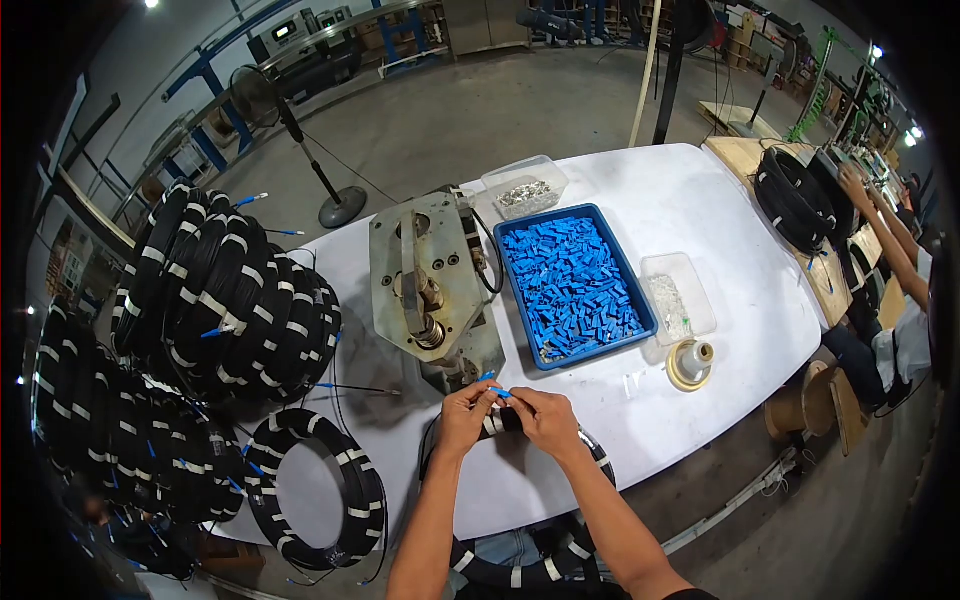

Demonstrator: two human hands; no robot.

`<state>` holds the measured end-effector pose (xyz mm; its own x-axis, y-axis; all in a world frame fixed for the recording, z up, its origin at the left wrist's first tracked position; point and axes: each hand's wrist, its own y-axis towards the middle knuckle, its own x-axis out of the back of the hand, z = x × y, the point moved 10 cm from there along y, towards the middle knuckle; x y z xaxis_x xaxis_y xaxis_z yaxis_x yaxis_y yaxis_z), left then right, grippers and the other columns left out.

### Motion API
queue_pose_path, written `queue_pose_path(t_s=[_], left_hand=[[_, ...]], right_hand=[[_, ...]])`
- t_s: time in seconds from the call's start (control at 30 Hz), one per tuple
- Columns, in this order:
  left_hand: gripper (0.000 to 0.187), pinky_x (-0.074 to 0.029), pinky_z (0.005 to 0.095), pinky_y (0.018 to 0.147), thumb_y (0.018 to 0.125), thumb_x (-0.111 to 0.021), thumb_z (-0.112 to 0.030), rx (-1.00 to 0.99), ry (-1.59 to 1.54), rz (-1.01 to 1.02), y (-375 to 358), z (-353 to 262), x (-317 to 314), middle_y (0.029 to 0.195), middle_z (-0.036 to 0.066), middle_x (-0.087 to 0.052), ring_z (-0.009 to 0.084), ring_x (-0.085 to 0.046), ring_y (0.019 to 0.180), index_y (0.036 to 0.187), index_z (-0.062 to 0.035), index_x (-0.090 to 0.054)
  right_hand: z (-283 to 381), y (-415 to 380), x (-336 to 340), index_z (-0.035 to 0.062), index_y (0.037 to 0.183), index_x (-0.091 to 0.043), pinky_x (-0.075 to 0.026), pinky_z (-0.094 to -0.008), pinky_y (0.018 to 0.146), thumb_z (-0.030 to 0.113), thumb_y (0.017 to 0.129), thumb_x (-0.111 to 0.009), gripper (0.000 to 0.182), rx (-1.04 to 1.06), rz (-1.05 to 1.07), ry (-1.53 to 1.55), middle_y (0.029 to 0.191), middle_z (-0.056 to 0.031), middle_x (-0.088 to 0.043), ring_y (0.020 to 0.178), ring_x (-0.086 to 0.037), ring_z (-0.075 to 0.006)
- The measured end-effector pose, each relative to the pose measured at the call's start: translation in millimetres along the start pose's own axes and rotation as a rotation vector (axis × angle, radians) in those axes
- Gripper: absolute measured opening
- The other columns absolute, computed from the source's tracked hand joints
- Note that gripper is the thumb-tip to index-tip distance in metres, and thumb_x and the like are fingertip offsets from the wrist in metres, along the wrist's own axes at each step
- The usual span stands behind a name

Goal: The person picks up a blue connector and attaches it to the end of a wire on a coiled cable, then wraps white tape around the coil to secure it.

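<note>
Close in front of me, my left hand [465, 416] and my right hand [546, 420] meet with fingertips pinched together. Between them is a small blue plastic sleeve [501, 392]. Another bit of blue [488, 376] pokes out above the left fingers. Below my hands, a coil of black cable [598, 452] banded with white tape hangs over the table edge onto my lap. Just beyond the hands stands a metal press [418, 290]. To its right, a blue tray [578, 357] holds a heap of similar blue sleeves.
Taped black cable coils [225, 300] are piled at the left; a single coil [262, 500] lies nearer. Clear plastic boxes [548, 172] with small parts flank the tray, beside tape rolls [690, 364]. A co-worker's arm [895, 235] reaches over another bench at right.
</note>
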<state>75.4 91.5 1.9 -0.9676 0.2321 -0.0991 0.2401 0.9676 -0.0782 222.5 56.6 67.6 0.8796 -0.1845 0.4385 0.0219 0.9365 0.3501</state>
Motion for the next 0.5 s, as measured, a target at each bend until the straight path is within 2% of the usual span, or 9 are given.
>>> queue_pose_path(t_s=[0.3,0.5], left_hand=[[0.019,-0.048,0.0219,0.069,0.097,-0.064,-0.015,-0.008,-0.003,0.000,0.7,5.8,-0.6,0.085,0.000,-0.069,0.0059,-0.061,0.078,0.109,-0.0008,-0.070],[0.022,-0.049,0.0225,0.073,0.098,-0.064,-0.017,-0.060,-0.067,-0.020,-2.9,-0.2,5.5,0.092,0.003,-0.071,0.0084,-0.063,0.082,0.113,0.0000,-0.068]], right_hand=[[-3.6,0.1,-2.4,0.0075,0.097,-0.070,-0.050,-0.0412,0.060,0.019,0.091,-0.066,0.014,-0.020,0.023,-0.001,0.079,-0.0137,-0.069,0.068,-0.066,-0.0343],[-7.9,1.4,-2.7,0.0056,0.098,-0.071,-0.050,-0.0379,0.061,0.022,0.093,-0.065,0.018,-0.144,0.082,0.093,0.083,-0.0153,-0.069,0.068,-0.066,-0.0315]])
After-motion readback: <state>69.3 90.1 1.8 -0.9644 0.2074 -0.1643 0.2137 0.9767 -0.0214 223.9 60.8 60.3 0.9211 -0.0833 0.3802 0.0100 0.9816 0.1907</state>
